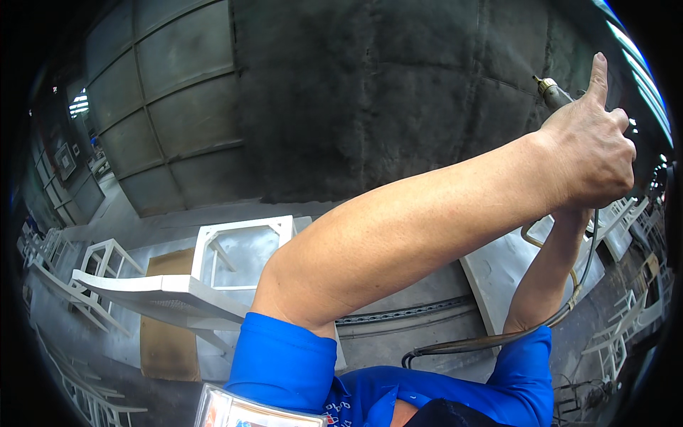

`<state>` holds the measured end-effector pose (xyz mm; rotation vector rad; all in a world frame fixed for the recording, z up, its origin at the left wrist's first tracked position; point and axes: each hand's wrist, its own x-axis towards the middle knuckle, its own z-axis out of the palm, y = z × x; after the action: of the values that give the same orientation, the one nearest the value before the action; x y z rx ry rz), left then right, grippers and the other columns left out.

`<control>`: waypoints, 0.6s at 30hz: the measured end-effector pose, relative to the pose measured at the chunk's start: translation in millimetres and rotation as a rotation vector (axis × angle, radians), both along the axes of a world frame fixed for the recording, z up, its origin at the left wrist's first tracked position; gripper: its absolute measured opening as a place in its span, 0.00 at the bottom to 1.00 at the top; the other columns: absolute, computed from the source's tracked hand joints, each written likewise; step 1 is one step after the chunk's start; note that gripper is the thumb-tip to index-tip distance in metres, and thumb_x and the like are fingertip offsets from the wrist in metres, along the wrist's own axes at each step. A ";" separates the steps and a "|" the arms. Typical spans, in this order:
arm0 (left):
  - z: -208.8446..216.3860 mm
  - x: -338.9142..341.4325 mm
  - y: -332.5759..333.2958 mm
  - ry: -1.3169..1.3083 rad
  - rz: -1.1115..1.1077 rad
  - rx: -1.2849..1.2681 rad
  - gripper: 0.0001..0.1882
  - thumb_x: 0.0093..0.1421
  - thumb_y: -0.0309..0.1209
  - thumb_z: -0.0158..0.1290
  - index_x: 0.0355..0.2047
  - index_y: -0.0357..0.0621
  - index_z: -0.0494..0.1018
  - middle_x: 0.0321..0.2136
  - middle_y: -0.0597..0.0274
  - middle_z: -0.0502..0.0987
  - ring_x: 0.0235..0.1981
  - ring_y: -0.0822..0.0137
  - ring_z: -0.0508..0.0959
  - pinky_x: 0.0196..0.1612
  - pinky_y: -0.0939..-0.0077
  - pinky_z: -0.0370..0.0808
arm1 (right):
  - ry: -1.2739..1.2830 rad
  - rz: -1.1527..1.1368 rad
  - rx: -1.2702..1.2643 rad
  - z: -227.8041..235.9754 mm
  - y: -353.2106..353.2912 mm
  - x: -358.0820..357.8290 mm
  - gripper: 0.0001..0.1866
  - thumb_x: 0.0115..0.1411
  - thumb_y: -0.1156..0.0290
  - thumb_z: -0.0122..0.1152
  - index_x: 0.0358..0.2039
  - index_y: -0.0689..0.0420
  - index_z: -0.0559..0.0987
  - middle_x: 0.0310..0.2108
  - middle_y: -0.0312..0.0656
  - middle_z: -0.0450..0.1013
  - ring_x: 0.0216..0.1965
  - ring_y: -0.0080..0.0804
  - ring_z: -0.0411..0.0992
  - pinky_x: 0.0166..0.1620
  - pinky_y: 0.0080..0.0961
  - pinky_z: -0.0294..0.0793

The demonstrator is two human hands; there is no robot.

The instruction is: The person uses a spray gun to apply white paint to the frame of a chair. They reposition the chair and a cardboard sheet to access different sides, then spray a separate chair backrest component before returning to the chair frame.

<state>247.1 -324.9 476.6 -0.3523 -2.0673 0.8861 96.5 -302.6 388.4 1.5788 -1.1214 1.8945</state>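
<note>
My left arm reaches across the view to the upper right. There my left hand (594,146) has one finger stretched up and the others curled in. A spray gun (558,96) with a brass nozzle shows just beyond that hand, pointing up and left, and a faint pale mist hangs off its tip. Most of the gun is hidden behind the left hand. My right forearm rises from the lower right to the same spot, but my right hand's fingers are covered by the left. Dark hoses (469,344) curve past my right forearm.
A white chair (135,283) and a white stool-like frame (245,224) stand left of my arm, beside brown cardboard (167,349). More white chairs (619,341) line both sides. A stained dark wall (356,92) rises ahead. A metal track (405,312) crosses the floor.
</note>
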 end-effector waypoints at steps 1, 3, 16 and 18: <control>0.5 1.3 1.4 -0.016 0.001 0.010 0.13 0.64 0.39 0.53 0.31 0.57 0.87 0.31 0.67 0.85 0.48 0.61 0.82 0.66 0.09 0.45 | -0.003 -0.002 -0.002 0.5 0.9 0.6 0.28 0.70 0.69 0.60 0.67 0.61 0.66 0.46 0.46 0.74 0.43 0.31 0.75 0.32 0.22 0.73; 0.1 3.7 3.8 0.001 0.023 0.020 0.07 0.58 0.38 0.59 0.30 0.59 0.87 0.33 0.70 0.85 0.48 0.63 0.82 0.65 0.12 0.53 | -0.005 0.000 -0.003 1.6 1.8 1.3 0.28 0.70 0.69 0.59 0.67 0.61 0.66 0.46 0.46 0.74 0.42 0.31 0.75 0.31 0.21 0.73; -2.1 20.5 4.7 -0.053 0.083 0.063 0.05 0.54 0.38 0.63 0.31 0.61 0.87 0.39 0.73 0.84 0.50 0.62 0.81 0.66 0.12 0.53 | -0.033 0.033 0.000 8.4 1.8 10.9 0.28 0.72 0.69 0.57 0.68 0.62 0.65 0.44 0.46 0.75 0.39 0.29 0.76 0.27 0.19 0.73; -3.4 20.3 4.1 -0.032 0.079 0.066 0.05 0.54 0.37 0.63 0.31 0.61 0.87 0.39 0.73 0.84 0.50 0.61 0.81 0.66 0.12 0.54 | -0.038 0.044 0.001 10.1 0.9 13.6 0.28 0.72 0.69 0.57 0.68 0.62 0.65 0.43 0.46 0.75 0.39 0.29 0.76 0.26 0.18 0.74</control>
<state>267.5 -320.8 473.3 -0.2525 -2.1468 0.8622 110.1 -301.8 398.5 1.5864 -1.1119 1.9608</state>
